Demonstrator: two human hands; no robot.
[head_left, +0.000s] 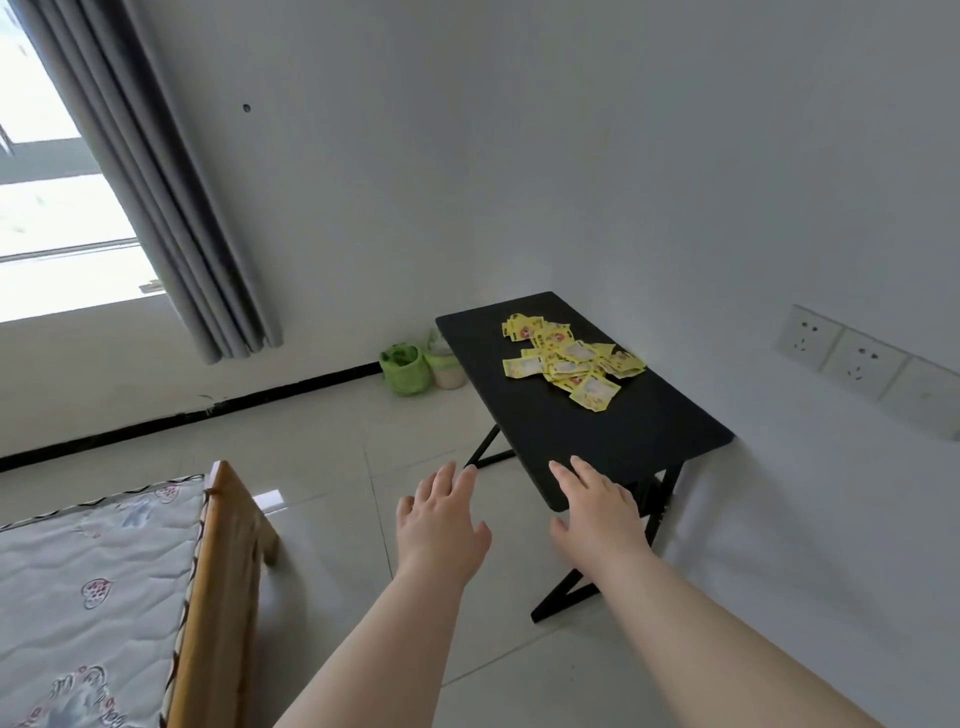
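Note:
A small black table (613, 431) stands against the white wall on black metal legs. A loose pile of several yellow cards (569, 358) lies on its far half. My left hand (441, 519) is stretched out over the floor, fingers straight and spread, left of the table's near corner. My right hand (597, 504) reaches forward with straight fingers over the table's near edge; whether it touches the top I cannot tell. Neither hand holds anything.
A wooden bed frame (218, 571) with a patterned mattress (88, 587) fills the lower left. A green basket (405, 369) and a pale pot (447, 364) sit on the tiled floor behind the table. Grey curtains (156, 182) hang by the window. Wall sockets (852, 358) are at right.

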